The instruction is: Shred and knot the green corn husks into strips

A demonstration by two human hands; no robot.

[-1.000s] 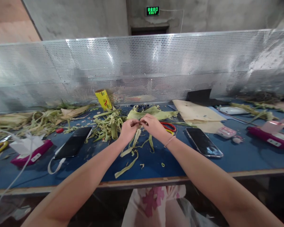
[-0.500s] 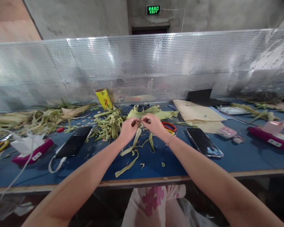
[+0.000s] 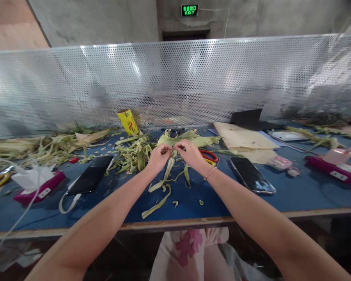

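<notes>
Husk strip lifted off the counter, pinched at its top end between both hands. Left hand curled almost closed, thumb and forefinger nipping the strip from the left. Right hand curled the same way, nipping from the right, fingertips meeting the left's at the pinch, touching or as good as. Share of the grip between them not clear: fingertips small and overlapping there.

Long axis of the strip running from the pinch down and back toward the body, tail drooping onto the counter among loose strips near the front edge. Held end dead centre, just past both sets of knuckles, neither hand nearer than the other. Free end below and between the two wrists.

Round about: broad green husk leaves flat just behind the hands; shredded husk pile just left of the left hand; red-handled scissors just beside the right wrist, partly hidden by it. Dark phone off to the left and second phone off to the right, both well apart from the pinch. Yellow pack leaning at the back by the mesh screen.
</notes>
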